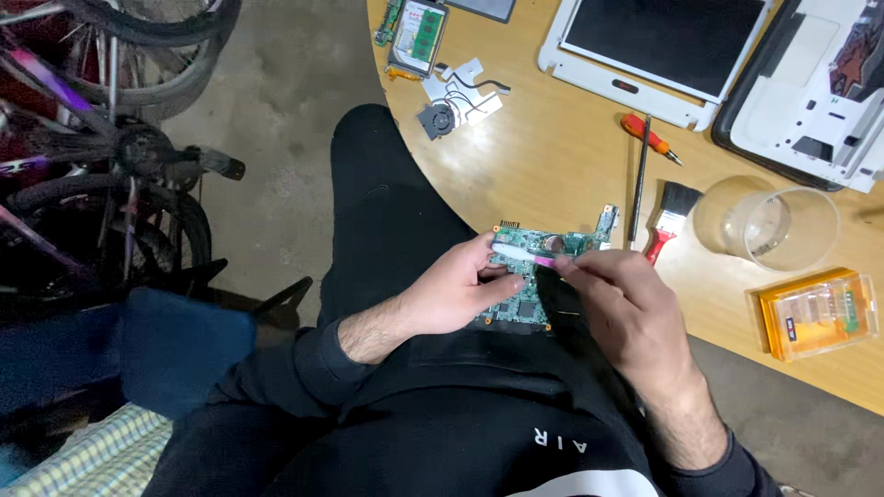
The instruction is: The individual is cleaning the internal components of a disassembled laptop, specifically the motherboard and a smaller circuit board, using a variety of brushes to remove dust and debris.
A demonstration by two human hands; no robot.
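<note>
1. The left hand (451, 294) gripped a green circuit board (529, 271) over the lap, at the counter (552, 156) edge.
2. The right hand (626, 299) pinched a small white-and-pink tube (523, 254) against the board.
3. At 2 o'clock lay a red-handled brush (670, 216) and a clear cup (769, 224).
4. At 12 o'clock, farther off, sat a small fan (436, 119).

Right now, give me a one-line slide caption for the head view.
Left hand steadies a green circuit board at the round wooden table edge while right hand holds a small white-and-pink syringe-like tube over it.
</note>
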